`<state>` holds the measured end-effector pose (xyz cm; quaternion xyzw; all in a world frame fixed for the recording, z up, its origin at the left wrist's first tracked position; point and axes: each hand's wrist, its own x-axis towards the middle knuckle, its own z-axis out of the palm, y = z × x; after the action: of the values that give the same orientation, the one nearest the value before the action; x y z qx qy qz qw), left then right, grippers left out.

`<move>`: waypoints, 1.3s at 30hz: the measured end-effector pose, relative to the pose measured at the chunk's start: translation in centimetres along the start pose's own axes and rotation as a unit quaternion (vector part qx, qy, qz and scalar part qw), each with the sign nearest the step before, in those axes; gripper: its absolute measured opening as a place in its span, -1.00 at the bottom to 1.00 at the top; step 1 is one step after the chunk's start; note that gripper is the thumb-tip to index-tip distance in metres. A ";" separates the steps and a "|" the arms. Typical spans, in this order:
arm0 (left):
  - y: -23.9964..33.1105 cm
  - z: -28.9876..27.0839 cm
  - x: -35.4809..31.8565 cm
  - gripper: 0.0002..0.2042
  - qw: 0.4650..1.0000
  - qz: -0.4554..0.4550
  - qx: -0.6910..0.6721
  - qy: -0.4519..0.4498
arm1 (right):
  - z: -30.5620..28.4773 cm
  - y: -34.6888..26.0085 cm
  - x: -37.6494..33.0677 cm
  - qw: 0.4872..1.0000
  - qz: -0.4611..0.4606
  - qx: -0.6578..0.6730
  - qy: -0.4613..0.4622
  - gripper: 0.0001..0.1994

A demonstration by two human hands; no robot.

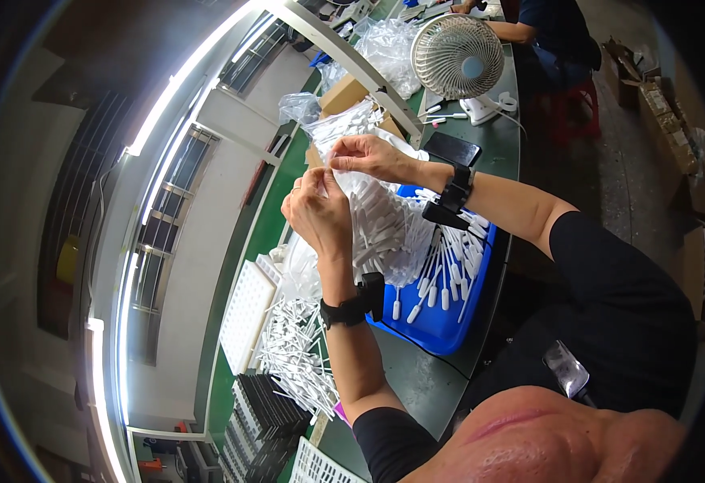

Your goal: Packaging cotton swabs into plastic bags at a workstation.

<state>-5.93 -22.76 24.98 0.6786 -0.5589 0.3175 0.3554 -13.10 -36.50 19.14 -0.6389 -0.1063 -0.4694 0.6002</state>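
Clear plastic bag [384, 217] full of white swab-like sticks hangs over the blue tray [441, 326] — we pinch its mouth with left hand [318, 211] and right hand [368, 155], fingers closed on the film. If one pinch slips, we think the sticks may spill past the tray onto the green table [417, 378].
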 end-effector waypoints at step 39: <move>-0.4 -1.9 -3.4 -0.91 0.999 0.030 0.041 -0.005 | 0.4 -1.2 -0.4 0.987 -0.082 -0.140 -0.016 -0.70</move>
<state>-6.19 -19.32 23.16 0.6771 -0.5671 0.3475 0.3149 -14.00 -35.68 19.72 -0.7131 -0.1013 -0.5167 0.4628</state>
